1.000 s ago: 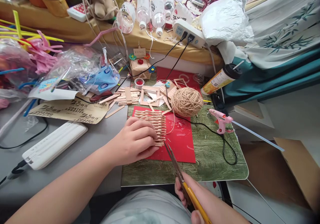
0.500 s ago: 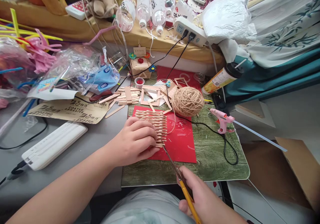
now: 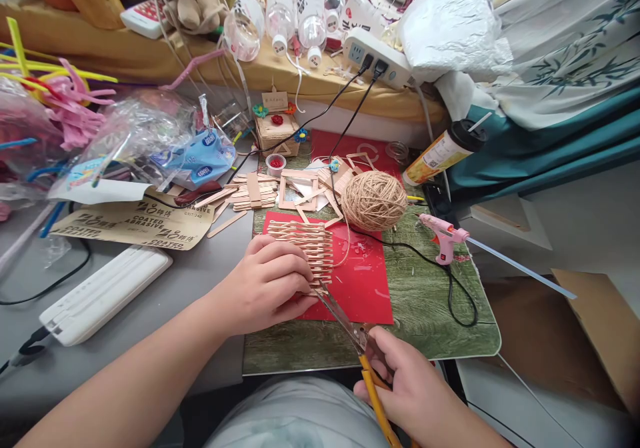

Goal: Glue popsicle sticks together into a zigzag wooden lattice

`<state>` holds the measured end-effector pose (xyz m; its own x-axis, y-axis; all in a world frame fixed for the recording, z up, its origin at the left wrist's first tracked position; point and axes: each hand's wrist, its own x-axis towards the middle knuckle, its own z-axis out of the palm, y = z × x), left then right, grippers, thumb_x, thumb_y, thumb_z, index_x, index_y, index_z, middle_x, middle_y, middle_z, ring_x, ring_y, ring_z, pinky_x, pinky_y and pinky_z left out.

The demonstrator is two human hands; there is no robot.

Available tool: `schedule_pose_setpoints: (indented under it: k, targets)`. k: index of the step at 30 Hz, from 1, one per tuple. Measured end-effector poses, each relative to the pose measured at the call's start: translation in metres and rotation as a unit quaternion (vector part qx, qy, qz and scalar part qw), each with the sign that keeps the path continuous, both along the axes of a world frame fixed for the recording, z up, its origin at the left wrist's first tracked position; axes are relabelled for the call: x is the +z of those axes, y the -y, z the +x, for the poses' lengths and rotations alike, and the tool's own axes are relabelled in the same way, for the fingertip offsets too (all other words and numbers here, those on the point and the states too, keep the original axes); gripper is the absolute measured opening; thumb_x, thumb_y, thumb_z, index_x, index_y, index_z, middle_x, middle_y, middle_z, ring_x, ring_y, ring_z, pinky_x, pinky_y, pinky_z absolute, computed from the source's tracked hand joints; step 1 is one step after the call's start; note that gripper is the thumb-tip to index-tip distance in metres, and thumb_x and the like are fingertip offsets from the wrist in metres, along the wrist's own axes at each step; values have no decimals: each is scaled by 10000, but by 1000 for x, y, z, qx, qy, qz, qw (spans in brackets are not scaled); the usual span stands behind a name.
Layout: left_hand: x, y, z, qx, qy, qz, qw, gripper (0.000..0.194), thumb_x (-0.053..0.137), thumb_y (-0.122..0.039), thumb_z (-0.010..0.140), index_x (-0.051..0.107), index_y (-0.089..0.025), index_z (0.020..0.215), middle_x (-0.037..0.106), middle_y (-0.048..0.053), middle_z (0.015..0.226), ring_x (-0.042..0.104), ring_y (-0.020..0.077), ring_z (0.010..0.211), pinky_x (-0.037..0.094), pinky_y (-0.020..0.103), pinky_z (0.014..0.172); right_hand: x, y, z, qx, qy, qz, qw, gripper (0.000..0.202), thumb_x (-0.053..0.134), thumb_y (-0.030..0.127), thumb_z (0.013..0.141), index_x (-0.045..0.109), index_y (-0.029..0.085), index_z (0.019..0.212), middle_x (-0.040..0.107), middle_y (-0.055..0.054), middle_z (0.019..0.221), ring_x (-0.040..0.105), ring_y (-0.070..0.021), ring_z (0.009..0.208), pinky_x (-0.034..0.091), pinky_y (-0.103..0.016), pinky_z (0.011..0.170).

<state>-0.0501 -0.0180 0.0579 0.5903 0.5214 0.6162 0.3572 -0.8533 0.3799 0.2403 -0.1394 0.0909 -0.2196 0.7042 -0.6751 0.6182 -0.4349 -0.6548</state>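
My left hand (image 3: 275, 278) lies with curled fingers over the left side of a panel of wooden craft sticks with twine woven through (image 3: 317, 251), gripping it at its near edge. In my right hand (image 3: 400, 375) is a pair of scissors (image 3: 373, 395) with yellow handles. The blades stand apart, their tips at the panel's near edge beside my left fingertips. A strand of twine runs from the panel's right side toward a ball of twine (image 3: 375, 201). Beneath the panel lies a sheet of red paper (image 3: 367, 288).
Loose craft sticks (image 3: 255, 191) and a square stick frame (image 3: 299, 190) lie behind the panel. A pink glue gun (image 3: 444, 236) with its cord sits at the right. A drink cup (image 3: 445, 151) stands farther back. Sandpaper (image 3: 130, 221) and a white power strip (image 3: 105, 295) are at the left.
The scissors have gone from nearly closed to open blades, and my right-hand fingers have spread with the handles. My left hand stays on the panel. The whole view has shifted slightly.
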Motion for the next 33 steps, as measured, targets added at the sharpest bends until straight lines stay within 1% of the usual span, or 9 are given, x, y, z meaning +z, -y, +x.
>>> schedule_pose_setpoints:
  k: [6, 11, 15, 17, 20, 23, 26, 30, 33]
  targets:
    - [0, 0, 0, -1, -1, 1, 1000, 196, 852, -269, 935, 660, -255, 972, 822, -35, 1013, 747, 194, 1095, 432, 398, 1016, -4, -5, 0, 27, 81, 59, 995, 401, 814, 341, 798, 423, 258, 817, 395, 81, 724, 332, -138, 683, 266, -261, 619]
    - [-3, 0, 0, -4, 7, -8, 1000, 207, 852, -269, 937, 649, -251, 974, 827, -34, 1016, 751, 197, 1088, 435, 406, 1009, -12, -2, 2, 52, 118, 97, 987, 418, 811, 350, 799, 403, 263, 793, 419, 85, 698, 380, -138, 652, 298, -253, 607]
    - [-4, 0, 0, -5, 11, -14, 1000, 208, 846, -268, 942, 640, -253, 967, 827, -33, 1012, 754, 196, 1088, 440, 405, 992, -20, 0, 4, 60, 161, 140, 975, 427, 854, 386, 789, 444, 266, 793, 476, 67, 703, 459, -157, 656, 357, -250, 604]
    - [-4, 0, -1, -4, 11, -16, 1000, 211, 846, -266, 944, 637, -253, 973, 827, -34, 1013, 750, 196, 1084, 436, 413, 994, -24, 0, 5, 60, 171, 163, 970, 434, 871, 411, 795, 462, 267, 805, 500, 59, 713, 487, -165, 660, 384, -250, 604]
    - [-4, -1, -1, -2, 12, -17, 1000, 217, 847, -265, 947, 631, -251, 972, 825, -37, 1010, 747, 195, 1079, 428, 422, 988, -29, 2, 6, 71, 176, 188, 964, 471, 883, 437, 807, 443, 271, 803, 507, 63, 699, 494, -164, 642, 385, -252, 588]
    - [-3, -2, -1, -4, 10, -19, 1000, 211, 838, -266, 957, 628, -252, 968, 823, -38, 997, 745, 192, 1078, 419, 423, 981, -33, 4, 7, 82, 179, 200, 960, 468, 893, 421, 812, 449, 272, 810, 539, 57, 712, 519, -167, 646, 396, -253, 580]
    - [-3, -3, -1, -3, 8, -20, 1000, 199, 828, -274, 966, 630, -256, 968, 824, -36, 997, 743, 194, 1089, 416, 425, 984, -34, 4, 8, 91, 183, 217, 955, 473, 898, 413, 817, 446, 275, 814, 551, 59, 708, 532, -167, 637, 412, -253, 573]
    - [-2, -2, 0, -2, 5, -21, 1000, 201, 824, -276, 969, 624, -256, 962, 825, -36, 1000, 743, 193, 1090, 416, 423, 978, -34, 3, 10, 109, 204, 257, 938, 535, 913, 445, 811, 403, 282, 785, 512, 78, 651, 529, -164, 589, 391, -255, 537]
    - [-1, -3, 0, -3, 4, -22, 1000, 210, 826, -274, 968, 617, -251, 956, 824, -37, 995, 744, 190, 1077, 416, 422, 973, -35, 3, 11, 115, 214, 289, 926, 547, 925, 460, 803, 407, 284, 789, 527, 82, 637, 557, -165, 573, 402, -253, 523]
